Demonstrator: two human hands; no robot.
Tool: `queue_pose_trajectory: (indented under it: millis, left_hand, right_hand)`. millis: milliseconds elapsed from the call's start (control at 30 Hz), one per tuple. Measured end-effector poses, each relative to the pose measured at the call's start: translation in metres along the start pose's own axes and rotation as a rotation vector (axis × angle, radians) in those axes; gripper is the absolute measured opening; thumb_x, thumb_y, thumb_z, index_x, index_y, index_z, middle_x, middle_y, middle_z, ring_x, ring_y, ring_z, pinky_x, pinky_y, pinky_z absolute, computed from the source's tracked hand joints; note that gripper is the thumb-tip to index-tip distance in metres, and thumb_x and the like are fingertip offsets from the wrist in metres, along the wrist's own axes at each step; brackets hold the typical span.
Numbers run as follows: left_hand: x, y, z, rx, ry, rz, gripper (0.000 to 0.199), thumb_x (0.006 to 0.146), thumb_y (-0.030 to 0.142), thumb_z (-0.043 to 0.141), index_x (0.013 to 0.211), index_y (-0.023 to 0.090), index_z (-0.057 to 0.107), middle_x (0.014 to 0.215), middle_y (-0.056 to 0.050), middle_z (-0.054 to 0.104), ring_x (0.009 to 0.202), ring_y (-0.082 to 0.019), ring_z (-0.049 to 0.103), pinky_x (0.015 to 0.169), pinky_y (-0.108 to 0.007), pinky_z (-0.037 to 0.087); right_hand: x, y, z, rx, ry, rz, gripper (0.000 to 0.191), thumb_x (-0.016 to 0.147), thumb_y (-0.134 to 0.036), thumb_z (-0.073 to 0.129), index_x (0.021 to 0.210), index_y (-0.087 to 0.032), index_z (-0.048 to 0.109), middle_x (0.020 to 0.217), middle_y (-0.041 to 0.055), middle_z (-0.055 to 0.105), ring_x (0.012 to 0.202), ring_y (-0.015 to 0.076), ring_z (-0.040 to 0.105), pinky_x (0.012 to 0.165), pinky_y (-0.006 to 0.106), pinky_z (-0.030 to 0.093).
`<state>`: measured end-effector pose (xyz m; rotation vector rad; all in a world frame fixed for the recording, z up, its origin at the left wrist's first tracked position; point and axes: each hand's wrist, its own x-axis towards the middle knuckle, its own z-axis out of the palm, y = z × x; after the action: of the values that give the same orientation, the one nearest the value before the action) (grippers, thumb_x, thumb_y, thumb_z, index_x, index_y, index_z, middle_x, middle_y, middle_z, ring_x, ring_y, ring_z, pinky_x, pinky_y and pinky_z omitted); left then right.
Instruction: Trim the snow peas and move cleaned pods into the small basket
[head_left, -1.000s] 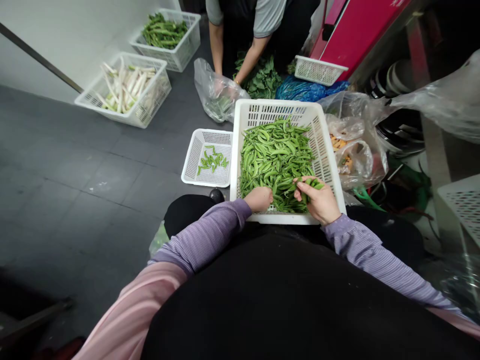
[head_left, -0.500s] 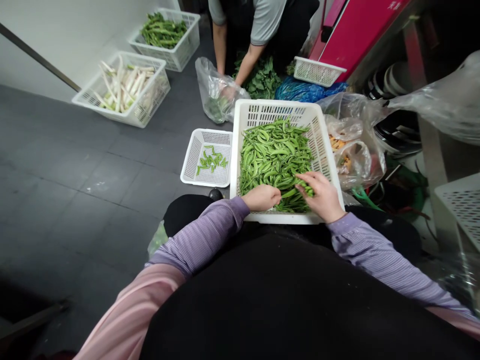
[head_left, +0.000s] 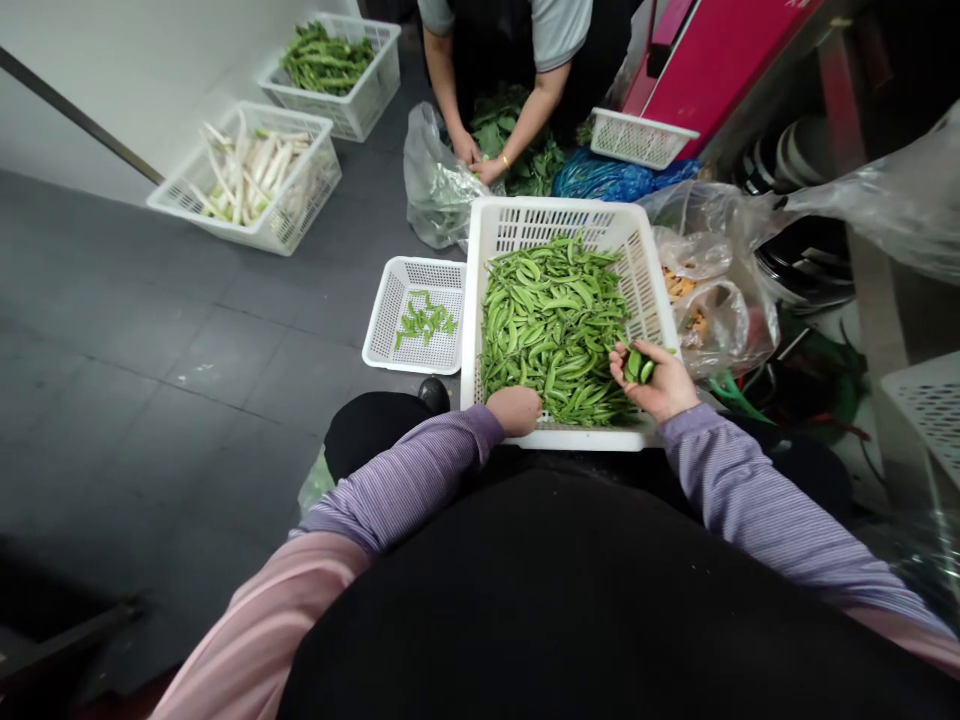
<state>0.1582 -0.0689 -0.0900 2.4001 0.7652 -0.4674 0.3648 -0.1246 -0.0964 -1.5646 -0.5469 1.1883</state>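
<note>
Has drawn the right hand [head_left: 652, 380] away from the left hand [head_left: 516, 410] over the last half second, out toward the right wall of the large basket [head_left: 585, 439], and has slid the left hand back toward its near-left corner. Cups several pea pods [head_left: 639, 367] in the right hand, palm up, fingers curled, just inside that right wall. Holds the left hand bent at the near rim, with fingertips hidden; cannot tell whether pinching a pod or merely closed. Has the main heap of pods [head_left: 555, 320] piled inside the large basket. Beside its left wall, shows a small tray [head_left: 381, 325] with scattered green pieces [head_left: 426, 322]; to its right, clear bags [head_left: 716, 320]; beyond its far rim, a co-worker's hands [head_left: 489, 168] close together at a plastic bag [head_left: 439, 180], near leafy greens [head_left: 544, 172] and a blue bag [head_left: 600, 180]. Farther left of the large basket, shows a crate of white stalks [head_left: 309, 208].
</note>
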Motion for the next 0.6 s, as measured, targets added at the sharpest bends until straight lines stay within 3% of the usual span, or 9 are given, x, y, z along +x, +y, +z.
queue_pose_trajectory:
  millis: [100, 200, 300, 367, 500, 600]
  left_hand:
    - [0.001, 0.001, 0.003, 0.056, -0.078, 0.050, 0.034, 0.073, 0.012, 0.046, 0.098, 0.015, 0.068, 0.103, -0.013, 0.063, 0.091, -0.022, 0.061, 0.078, -0.028, 0.047]
    - [0.000, 0.004, -0.002, 0.044, -0.103, -0.041, 0.031, 0.078, 0.019, 0.043, 0.096, 0.012, 0.068, 0.095, -0.014, 0.066, 0.090, -0.023, 0.062, 0.077, -0.030, 0.048]
    - [0.000, 0.004, -0.007, 0.042, -0.056, -0.110, 0.032, 0.080, 0.022, 0.042, 0.095, 0.010, 0.067, 0.094, -0.015, 0.066, 0.089, -0.024, 0.062, 0.076, -0.031, 0.048]
    - [0.001, 0.002, -0.009, 0.012, 0.004, -0.131, 0.030, 0.081, 0.022, 0.041, 0.093, 0.011, 0.067, 0.093, -0.014, 0.066, 0.089, -0.023, 0.062, 0.077, -0.030, 0.048]
    - [0.004, -0.002, -0.012, -0.132, 0.176, -0.120, 0.031, 0.086, 0.025, 0.037, 0.094, 0.013, 0.064, 0.091, -0.011, 0.067, 0.087, -0.020, 0.062, 0.079, -0.029, 0.046]
    - [0.005, -0.001, -0.013, -0.216, 0.242, -0.067, 0.030, 0.089, 0.027, 0.036, 0.096, 0.013, 0.062, 0.088, -0.009, 0.067, 0.084, -0.018, 0.062, 0.078, -0.027, 0.046]
  right_hand:
    - [0.006, -0.002, 0.004, -0.455, -0.135, -0.196, 0.019, 0.068, -0.036, 0.057, 0.080, -0.022, 0.053, 0.073, 0.0006, 0.056, 0.057, 0.0133, 0.051, 0.060, 0.030, 0.045]
    - [0.007, 0.005, 0.030, -1.144, -0.421, -0.503, 0.016, 0.075, -0.024, 0.053, 0.088, -0.020, 0.062, 0.083, 0.0059, 0.059, 0.073, 0.0172, 0.055, 0.066, 0.029, 0.042]
    - [0.010, 0.016, 0.052, -1.607, -0.632, -0.645, 0.022, 0.081, -0.016, 0.045, 0.088, -0.017, 0.066, 0.085, 0.0098, 0.059, 0.081, 0.0193, 0.055, 0.068, 0.028, 0.039]
    - [0.013, 0.019, 0.055, -1.665, -0.589, -0.654, 0.024, 0.082, -0.014, 0.044, 0.091, -0.017, 0.066, 0.089, 0.0100, 0.059, 0.082, 0.0186, 0.055, 0.068, 0.027, 0.040]
    - [0.019, 0.015, 0.042, -1.368, -0.394, -0.696, 0.024, 0.080, -0.021, 0.052, 0.099, -0.020, 0.066, 0.099, 0.0070, 0.058, 0.086, 0.0165, 0.056, 0.074, 0.024, 0.043]
    - [0.018, 0.009, 0.031, -1.252, -0.369, -0.788, 0.025, 0.079, -0.020, 0.052, 0.100, -0.021, 0.066, 0.097, 0.0061, 0.059, 0.088, 0.0169, 0.057, 0.075, 0.025, 0.045]
